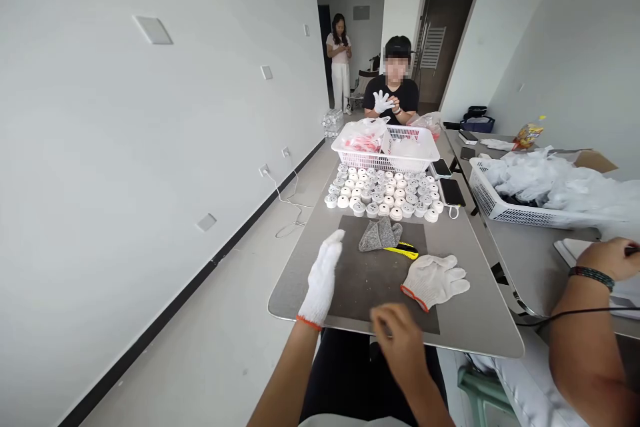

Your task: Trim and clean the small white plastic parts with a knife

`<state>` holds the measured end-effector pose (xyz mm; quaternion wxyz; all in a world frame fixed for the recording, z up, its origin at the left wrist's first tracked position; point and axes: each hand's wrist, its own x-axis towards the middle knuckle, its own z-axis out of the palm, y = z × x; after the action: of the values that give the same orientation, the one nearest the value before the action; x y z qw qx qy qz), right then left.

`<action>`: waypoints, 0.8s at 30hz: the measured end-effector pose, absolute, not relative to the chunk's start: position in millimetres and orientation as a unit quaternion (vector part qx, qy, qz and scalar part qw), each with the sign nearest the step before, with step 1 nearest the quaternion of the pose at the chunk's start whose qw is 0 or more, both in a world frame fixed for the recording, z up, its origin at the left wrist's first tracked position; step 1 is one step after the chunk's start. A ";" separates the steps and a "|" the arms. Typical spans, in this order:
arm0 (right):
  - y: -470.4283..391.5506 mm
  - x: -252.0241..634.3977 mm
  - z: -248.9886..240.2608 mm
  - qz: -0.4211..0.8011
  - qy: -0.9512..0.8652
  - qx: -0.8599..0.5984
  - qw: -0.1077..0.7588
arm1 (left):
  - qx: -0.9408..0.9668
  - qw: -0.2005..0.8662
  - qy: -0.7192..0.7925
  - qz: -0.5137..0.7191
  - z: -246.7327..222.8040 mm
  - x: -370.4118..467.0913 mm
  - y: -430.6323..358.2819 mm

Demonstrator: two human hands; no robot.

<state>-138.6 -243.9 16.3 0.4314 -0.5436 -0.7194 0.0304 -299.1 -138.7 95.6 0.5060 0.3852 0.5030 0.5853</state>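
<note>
My left hand point(323, 277) wears a white knit glove with an orange cuff. It is raised over the table's near left part, fingers stretched out, holding nothing. My right hand point(399, 335) is bare and slightly blurred at the near table edge. Its fingers are loosely curled, the thumb stands apart from them, and nothing shows in its grasp. Nearest to it lies a second white glove point(434, 280), flat, with its orange cuff toward me. Beyond are a yellow utility knife point(404, 251) and a grey knit piece point(380, 235) partly covering it, on a dark mat point(367, 285).
Rows of small white and grey round parts point(383, 192) fill the table's middle. Behind them stands a white basket point(385, 159) with bagged items. Phones point(453, 193) lie at the right. A person point(393, 97) sits opposite; another person's arm point(583, 327) reaches in at right, near a basket point(525, 213).
</note>
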 end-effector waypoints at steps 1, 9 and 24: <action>-236.5 -121.7 13.1 0.000 -0.679 -0.603 0.418 | 0.427 0.504 0.532 0.530 99.1 -302.6 -142.9; -226.1 -46.9 18.6 0.201 -0.508 -0.759 0.353 | 0.591 0.568 0.544 0.182 88.3 -254.4 -188.5; -284.9 -72.4 54.0 0.322 -0.501 -0.696 0.401 | 0.846 0.255 0.453 0.121 86.3 -213.3 -206.1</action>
<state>-72.4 -284.9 54.0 0.4011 -0.6960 -0.5011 0.3218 -213.3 -206.1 86.3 0.2548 0.8459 0.4527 0.1208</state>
